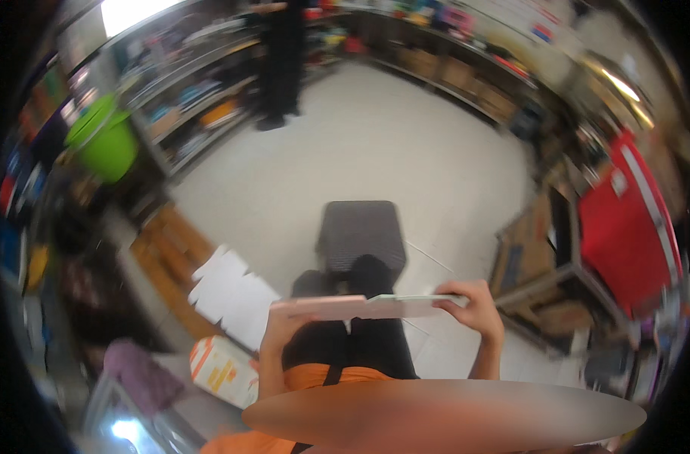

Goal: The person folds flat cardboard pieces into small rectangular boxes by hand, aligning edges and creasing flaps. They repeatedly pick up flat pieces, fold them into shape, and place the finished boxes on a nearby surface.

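Observation:
In front of my lap, a long thin folded card (322,306) is seen nearly edge-on. Its left part is pale pink; the right part is whitish with a pale green edge, and a small step shows where they meet. My left hand (280,331) grips the pink end from below. At the whitish end, my right hand (472,309) pinches the edge between thumb and fingers. To my left lies a white flat cardboard sheet (235,295) with notched edges, apart from both hands. Blur hides any finer detail on the card.
A dark grey stool (364,231) stands ahead of my knees. Wooden slats (171,253) and a white-and-orange package (224,371) are on the left, with a green bucket (103,140) beyond. On the right is a red bag (624,227). A person (280,68) stands by the far shelves.

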`<state>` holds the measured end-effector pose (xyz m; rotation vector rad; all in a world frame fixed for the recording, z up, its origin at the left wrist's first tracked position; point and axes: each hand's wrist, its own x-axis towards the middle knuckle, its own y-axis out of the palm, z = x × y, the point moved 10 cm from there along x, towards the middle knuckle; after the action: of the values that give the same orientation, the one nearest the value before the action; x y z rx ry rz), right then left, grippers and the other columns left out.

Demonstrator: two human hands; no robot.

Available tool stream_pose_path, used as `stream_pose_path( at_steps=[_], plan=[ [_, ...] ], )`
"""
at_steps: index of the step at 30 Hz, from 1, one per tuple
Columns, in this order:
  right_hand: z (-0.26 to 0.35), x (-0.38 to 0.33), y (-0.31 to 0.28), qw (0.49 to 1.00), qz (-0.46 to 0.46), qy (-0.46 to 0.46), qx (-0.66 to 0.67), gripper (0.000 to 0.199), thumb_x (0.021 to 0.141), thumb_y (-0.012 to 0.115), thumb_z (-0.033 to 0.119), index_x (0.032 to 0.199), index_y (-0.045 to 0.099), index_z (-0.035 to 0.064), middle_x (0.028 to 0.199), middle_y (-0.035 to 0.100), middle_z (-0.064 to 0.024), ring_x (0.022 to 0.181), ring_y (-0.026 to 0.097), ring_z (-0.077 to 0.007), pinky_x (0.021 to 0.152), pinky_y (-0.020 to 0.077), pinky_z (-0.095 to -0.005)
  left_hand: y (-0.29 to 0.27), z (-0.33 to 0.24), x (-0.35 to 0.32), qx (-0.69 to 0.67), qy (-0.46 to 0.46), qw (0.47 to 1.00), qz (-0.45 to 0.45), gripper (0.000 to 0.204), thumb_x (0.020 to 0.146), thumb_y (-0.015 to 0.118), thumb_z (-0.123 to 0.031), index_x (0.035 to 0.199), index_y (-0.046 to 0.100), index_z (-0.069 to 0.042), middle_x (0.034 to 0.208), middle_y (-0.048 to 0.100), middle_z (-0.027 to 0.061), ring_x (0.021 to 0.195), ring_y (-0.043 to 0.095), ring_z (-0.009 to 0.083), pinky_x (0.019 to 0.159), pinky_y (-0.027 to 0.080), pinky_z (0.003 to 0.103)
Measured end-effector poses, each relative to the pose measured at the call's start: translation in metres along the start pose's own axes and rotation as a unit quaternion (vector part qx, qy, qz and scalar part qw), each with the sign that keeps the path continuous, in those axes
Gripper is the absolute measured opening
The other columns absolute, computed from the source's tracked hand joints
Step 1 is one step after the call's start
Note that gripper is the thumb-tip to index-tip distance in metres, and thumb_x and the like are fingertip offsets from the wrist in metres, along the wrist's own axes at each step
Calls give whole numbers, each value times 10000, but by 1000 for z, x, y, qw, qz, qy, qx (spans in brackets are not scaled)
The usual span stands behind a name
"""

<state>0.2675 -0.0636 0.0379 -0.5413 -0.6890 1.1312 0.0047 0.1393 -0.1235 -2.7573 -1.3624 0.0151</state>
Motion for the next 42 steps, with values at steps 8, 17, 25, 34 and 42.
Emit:
stream_pose_path(
  at_steps=[8, 17, 25, 34, 42],
  plan=[
    [-140, -56, 53, 901, -86, 180, 384, 402, 716, 757, -78, 1089, 649, 24, 1001, 706, -97, 940, 661, -160, 802, 537, -307, 57, 60, -4, -52, 9, 997, 54, 213, 748, 819, -110, 875, 721, 30, 809, 715, 106, 750, 671, 202, 728, 524, 322],
    [-161, -68, 58, 889, -41, 303, 340, 375, 844, 756, 288, 1103, 676, 29, 1021, 697, -66, 889, 671, -179, 792, 539, -337, 60, 82, -23, -153, -229, 961, 41, 460, 881, 699, -129, 1271, 545, 60, 1160, 640, 93, 1015, 608, 178, 891, 487, 315],
    [-207, -66, 114, 917, -145, 370, 15, 323, 930, 596, 195, 1135, 605, -55, 880, 687, -248, 837, 687, -383, 740, 519, -463, 83, 111, -43, -224, -262, 939, 15, 510, 855, 722, -160, 1276, 542, 63, 1147, 642, 108, 1005, 625, 188, 886, 487, 300],
    [-184, -57, 152, 896, -169, 409, -47, 282, 1013, 436, 203, 1117, 557, -30, 908, 664, -291, 861, 649, -469, 744, 487, -533, 84, 132, -51, -239, -295, 925, -21, 560, 841, 747, -163, 1293, 507, 65, 1167, 627, 143, 1024, 623, 217, 897, 491, 310],
    [-25, -6, 89, 951, -252, 177, -15, 384, 943, 550, 77, 1317, 518, -8, 983, 665, -288, 871, 663, -444, 721, 539, -436, 47, -6, -22, -109, -132, 980, -98, 312, 871, 725, -144, 1071, 631, 76, 952, 686, 87, 828, 647, 153, 750, 515, 283]
  ],
)
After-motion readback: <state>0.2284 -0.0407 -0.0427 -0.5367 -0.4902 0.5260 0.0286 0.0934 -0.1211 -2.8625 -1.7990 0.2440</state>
